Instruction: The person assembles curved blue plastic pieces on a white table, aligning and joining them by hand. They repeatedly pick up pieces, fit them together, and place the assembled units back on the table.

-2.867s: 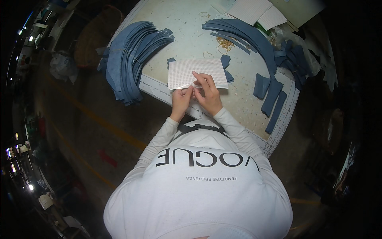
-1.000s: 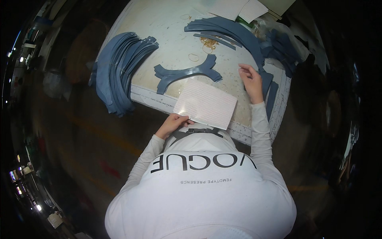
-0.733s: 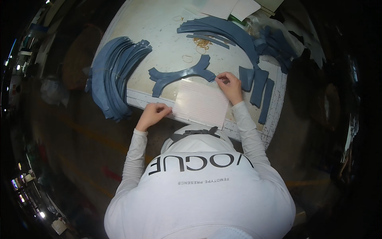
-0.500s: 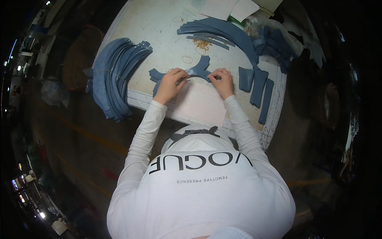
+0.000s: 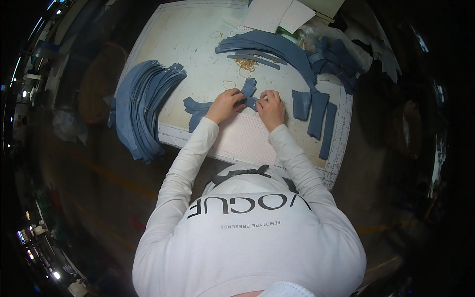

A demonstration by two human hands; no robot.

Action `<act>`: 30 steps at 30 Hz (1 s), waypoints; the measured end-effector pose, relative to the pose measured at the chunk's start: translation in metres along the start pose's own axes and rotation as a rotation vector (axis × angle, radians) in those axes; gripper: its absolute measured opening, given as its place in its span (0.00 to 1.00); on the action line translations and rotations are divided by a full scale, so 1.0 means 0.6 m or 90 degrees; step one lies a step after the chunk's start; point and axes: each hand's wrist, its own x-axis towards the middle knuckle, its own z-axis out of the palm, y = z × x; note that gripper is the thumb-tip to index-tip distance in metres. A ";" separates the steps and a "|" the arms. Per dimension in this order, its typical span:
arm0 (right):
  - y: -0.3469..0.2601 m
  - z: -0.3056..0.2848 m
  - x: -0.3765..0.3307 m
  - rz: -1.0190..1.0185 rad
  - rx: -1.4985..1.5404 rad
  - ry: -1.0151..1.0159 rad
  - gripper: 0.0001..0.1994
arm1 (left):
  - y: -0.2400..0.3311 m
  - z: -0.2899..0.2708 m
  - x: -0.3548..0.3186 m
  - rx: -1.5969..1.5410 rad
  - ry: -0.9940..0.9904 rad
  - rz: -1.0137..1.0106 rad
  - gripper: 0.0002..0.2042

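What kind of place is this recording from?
Probably a garment or cutting workshop: a stack of curved blue fabric pieces lies on a worn cutting table, and both hands handle one such piece.

Stack of curved blue fabric pieces (image 5: 143,111) at table's left edge, straight blue strips (image 5: 316,116), rubber bands (image 5: 246,66).

White long-sleeved top with dark lettering across it.
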 end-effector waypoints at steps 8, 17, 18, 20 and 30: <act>0.061 -0.009 0.089 -0.095 0.163 -0.093 0.05 | 0.006 0.003 -0.001 -0.109 0.108 -0.146 0.12; 0.063 0.017 0.124 -0.214 0.142 -0.165 0.04 | 0.006 0.030 -0.001 -0.020 0.128 -0.152 0.15; 0.063 0.019 0.124 -0.223 0.134 -0.167 0.04 | 0.006 0.029 0.000 -0.008 0.138 -0.136 0.15; 0.064 0.024 0.125 -0.248 0.125 -0.163 0.04 | 0.006 0.026 0.001 -0.001 0.141 -0.122 0.14; 0.053 0.001 0.170 -0.074 0.243 -0.299 0.35 | 0.010 0.014 0.002 -0.058 0.129 -0.174 0.08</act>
